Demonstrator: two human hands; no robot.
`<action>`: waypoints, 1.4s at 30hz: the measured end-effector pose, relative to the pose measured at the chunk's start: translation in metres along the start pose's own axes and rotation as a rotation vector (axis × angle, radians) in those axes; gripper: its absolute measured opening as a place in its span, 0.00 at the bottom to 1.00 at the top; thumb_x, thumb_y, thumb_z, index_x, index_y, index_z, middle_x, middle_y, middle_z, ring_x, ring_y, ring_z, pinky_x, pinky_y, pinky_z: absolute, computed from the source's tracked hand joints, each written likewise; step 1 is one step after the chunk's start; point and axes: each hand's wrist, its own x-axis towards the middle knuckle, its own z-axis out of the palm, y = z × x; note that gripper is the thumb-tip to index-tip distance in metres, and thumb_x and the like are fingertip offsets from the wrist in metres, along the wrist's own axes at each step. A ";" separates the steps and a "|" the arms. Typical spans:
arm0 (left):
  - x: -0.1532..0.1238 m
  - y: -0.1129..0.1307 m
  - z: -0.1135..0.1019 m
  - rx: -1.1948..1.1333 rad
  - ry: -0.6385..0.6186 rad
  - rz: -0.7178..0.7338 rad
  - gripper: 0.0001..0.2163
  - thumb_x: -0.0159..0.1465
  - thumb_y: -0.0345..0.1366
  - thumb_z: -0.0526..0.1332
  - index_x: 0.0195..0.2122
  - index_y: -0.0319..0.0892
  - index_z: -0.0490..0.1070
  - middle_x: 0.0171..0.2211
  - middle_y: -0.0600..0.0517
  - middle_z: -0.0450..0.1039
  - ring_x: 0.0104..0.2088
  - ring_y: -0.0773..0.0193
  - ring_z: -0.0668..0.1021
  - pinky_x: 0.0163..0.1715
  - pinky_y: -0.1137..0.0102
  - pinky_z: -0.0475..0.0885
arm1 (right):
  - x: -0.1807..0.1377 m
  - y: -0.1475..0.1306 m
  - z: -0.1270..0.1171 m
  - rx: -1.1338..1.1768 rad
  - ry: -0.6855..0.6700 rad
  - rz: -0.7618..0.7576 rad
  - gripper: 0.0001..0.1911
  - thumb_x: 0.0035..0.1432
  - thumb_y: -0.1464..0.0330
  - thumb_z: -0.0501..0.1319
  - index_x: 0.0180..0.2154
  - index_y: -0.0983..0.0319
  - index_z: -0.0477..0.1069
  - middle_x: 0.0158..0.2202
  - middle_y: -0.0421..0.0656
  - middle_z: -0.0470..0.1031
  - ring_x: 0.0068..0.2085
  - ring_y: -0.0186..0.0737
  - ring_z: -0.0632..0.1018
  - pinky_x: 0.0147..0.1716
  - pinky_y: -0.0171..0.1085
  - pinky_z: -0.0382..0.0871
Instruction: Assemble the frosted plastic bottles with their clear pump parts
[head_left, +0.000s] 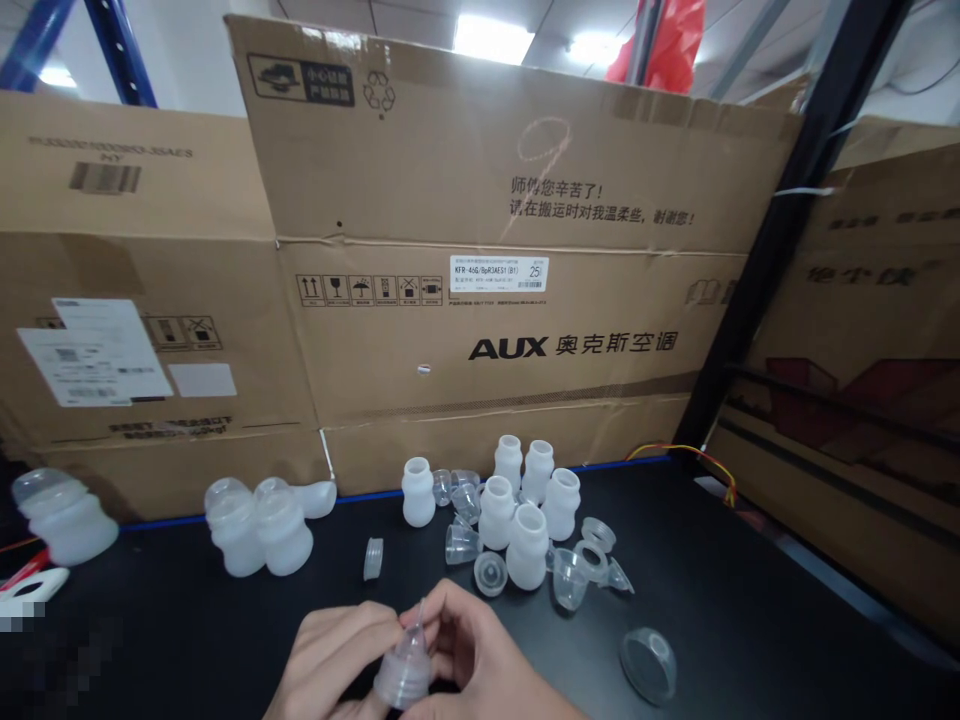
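Observation:
Near the bottom of the head view, my left hand (341, 650) and my right hand (480, 650) meet around a clear bottle nipple with a ridged collar (405, 675). Its pointed tip is up. Fingers of my right hand pinch close to the tip, while my left hand grips the collar from the left side; part of the collar is hidden by my fingers. Beyond my hands lies a loose screw ring (373, 559). Several open white bottles (527, 548) stand to the right, with clear caps (570, 580) and a ring with a nipple (490, 574) among them.
Capped white bottles (281, 530) stand at left, with another (64, 518) farther out. A clear dome cap (648, 666) lies at right on the black table (750, 620). Large cardboard (390, 370) walls off the back. A black post (780, 240) and coloured wires (720, 465) are at right.

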 end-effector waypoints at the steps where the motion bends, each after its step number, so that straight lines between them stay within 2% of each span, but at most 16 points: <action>1: -0.001 0.000 0.001 -0.005 0.004 -0.014 0.03 0.70 0.35 0.63 0.39 0.46 0.77 0.26 0.53 0.78 0.23 0.63 0.80 0.25 0.70 0.74 | -0.002 -0.003 0.001 0.005 -0.004 -0.006 0.42 0.20 0.64 0.88 0.40 0.57 0.71 0.38 0.35 0.74 0.37 0.35 0.79 0.38 0.32 0.71; 3: -0.002 -0.001 0.001 0.009 0.006 -0.073 0.05 0.71 0.39 0.63 0.39 0.47 0.77 0.28 0.53 0.79 0.25 0.63 0.81 0.25 0.71 0.75 | -0.006 -0.010 0.005 -0.017 -0.015 -0.058 0.38 0.29 0.60 0.86 0.42 0.57 0.71 0.41 0.37 0.76 0.40 0.37 0.80 0.40 0.34 0.72; 6: -0.006 -0.003 0.002 0.075 0.027 -0.204 0.10 0.69 0.46 0.65 0.45 0.48 0.78 0.42 0.48 0.81 0.34 0.59 0.84 0.30 0.71 0.79 | -0.016 -0.033 0.013 -0.246 0.023 -0.241 0.31 0.51 0.54 0.78 0.52 0.55 0.72 0.48 0.43 0.78 0.46 0.44 0.81 0.49 0.43 0.74; 8: -0.009 -0.005 0.004 0.075 0.024 -0.281 0.16 0.68 0.47 0.66 0.54 0.48 0.76 0.50 0.44 0.78 0.38 0.58 0.84 0.31 0.70 0.81 | -0.022 -0.053 0.014 -0.553 0.159 -0.427 0.27 0.60 0.60 0.71 0.59 0.53 0.70 0.54 0.46 0.76 0.52 0.48 0.78 0.57 0.47 0.71; 10: -0.012 -0.006 0.006 0.052 -0.014 -0.328 0.18 0.69 0.44 0.65 0.58 0.48 0.73 0.51 0.44 0.76 0.37 0.59 0.84 0.30 0.70 0.81 | -0.026 -0.075 0.007 -0.860 0.334 -0.575 0.29 0.61 0.68 0.68 0.63 0.52 0.67 0.55 0.48 0.74 0.55 0.51 0.76 0.59 0.49 0.69; 12: -0.015 -0.007 0.008 0.065 -0.067 -0.338 0.16 0.70 0.43 0.64 0.58 0.49 0.73 0.49 0.45 0.76 0.35 0.60 0.83 0.29 0.69 0.80 | -0.028 -0.095 -0.008 -1.070 0.519 -0.659 0.28 0.60 0.71 0.65 0.61 0.54 0.67 0.53 0.49 0.73 0.54 0.53 0.75 0.56 0.50 0.71; 13: -0.017 -0.007 0.008 0.081 -0.100 -0.332 0.15 0.70 0.43 0.64 0.57 0.50 0.74 0.48 0.46 0.77 0.35 0.60 0.83 0.29 0.69 0.80 | -0.028 -0.104 -0.018 -1.140 0.613 -0.647 0.25 0.60 0.71 0.64 0.59 0.55 0.70 0.52 0.49 0.73 0.52 0.53 0.76 0.54 0.51 0.71; 15: -0.019 -0.008 0.008 0.110 -0.167 -0.306 0.14 0.70 0.45 0.64 0.55 0.50 0.75 0.47 0.46 0.79 0.34 0.61 0.84 0.30 0.69 0.80 | -0.028 -0.115 -0.038 -1.212 0.702 -0.533 0.19 0.61 0.69 0.64 0.54 0.57 0.74 0.50 0.48 0.73 0.50 0.53 0.76 0.51 0.51 0.72; 18: -0.022 -0.009 0.010 0.124 -0.224 -0.256 0.12 0.71 0.46 0.62 0.52 0.50 0.76 0.47 0.46 0.80 0.33 0.63 0.84 0.32 0.70 0.80 | -0.032 -0.121 -0.060 -1.256 0.667 -0.363 0.16 0.61 0.65 0.65 0.51 0.58 0.76 0.49 0.49 0.73 0.49 0.53 0.77 0.50 0.51 0.73; 22: -0.024 -0.008 0.015 0.115 -0.240 -0.240 0.11 0.73 0.45 0.59 0.51 0.50 0.77 0.46 0.47 0.80 0.31 0.64 0.83 0.31 0.71 0.79 | -0.038 -0.114 -0.071 -1.226 0.575 -0.243 0.18 0.61 0.63 0.66 0.52 0.59 0.76 0.49 0.49 0.77 0.47 0.53 0.79 0.49 0.52 0.73; 28: -0.021 -0.010 0.015 0.052 -0.307 -0.272 0.07 0.72 0.39 0.61 0.49 0.49 0.76 0.42 0.48 0.79 0.30 0.65 0.82 0.32 0.72 0.78 | -0.040 -0.103 -0.073 -1.096 0.518 -0.243 0.22 0.61 0.65 0.67 0.56 0.57 0.74 0.47 0.48 0.82 0.46 0.53 0.82 0.45 0.48 0.77; 31: -0.020 -0.014 0.013 -0.008 -0.320 -0.270 0.07 0.71 0.34 0.62 0.49 0.48 0.76 0.38 0.49 0.79 0.31 0.64 0.82 0.33 0.73 0.78 | -0.042 -0.111 -0.068 -1.084 0.530 -0.236 0.19 0.62 0.65 0.66 0.54 0.58 0.74 0.45 0.48 0.82 0.43 0.52 0.83 0.42 0.47 0.78; 34: -0.022 -0.015 0.014 -0.063 -0.349 -0.286 0.11 0.68 0.31 0.65 0.50 0.49 0.76 0.38 0.50 0.80 0.32 0.63 0.82 0.33 0.73 0.78 | -0.044 -0.123 -0.056 -0.918 0.530 -0.242 0.19 0.64 0.60 0.66 0.54 0.59 0.73 0.45 0.49 0.83 0.43 0.51 0.84 0.42 0.45 0.79; 36: -0.027 -0.012 0.018 -0.141 -0.290 -0.406 0.13 0.68 0.34 0.66 0.53 0.52 0.75 0.41 0.50 0.80 0.35 0.62 0.82 0.34 0.72 0.79 | -0.044 -0.125 -0.047 -0.755 0.512 -0.267 0.22 0.64 0.56 0.67 0.56 0.59 0.71 0.48 0.50 0.82 0.46 0.51 0.83 0.44 0.44 0.79; 39: -0.035 -0.003 0.028 -0.367 -0.135 -0.710 0.24 0.66 0.47 0.68 0.62 0.54 0.69 0.52 0.45 0.78 0.41 0.58 0.83 0.35 0.69 0.80 | -0.043 -0.116 -0.034 -0.535 0.419 -0.315 0.24 0.65 0.55 0.68 0.57 0.56 0.69 0.50 0.49 0.81 0.47 0.49 0.83 0.46 0.42 0.78; 42: -0.033 0.008 0.033 -0.600 -0.100 -0.935 0.31 0.63 0.55 0.69 0.63 0.51 0.66 0.57 0.41 0.76 0.42 0.54 0.83 0.30 0.68 0.80 | -0.040 -0.098 -0.024 -0.418 0.315 -0.327 0.23 0.65 0.57 0.68 0.58 0.53 0.68 0.53 0.47 0.80 0.50 0.48 0.82 0.50 0.42 0.77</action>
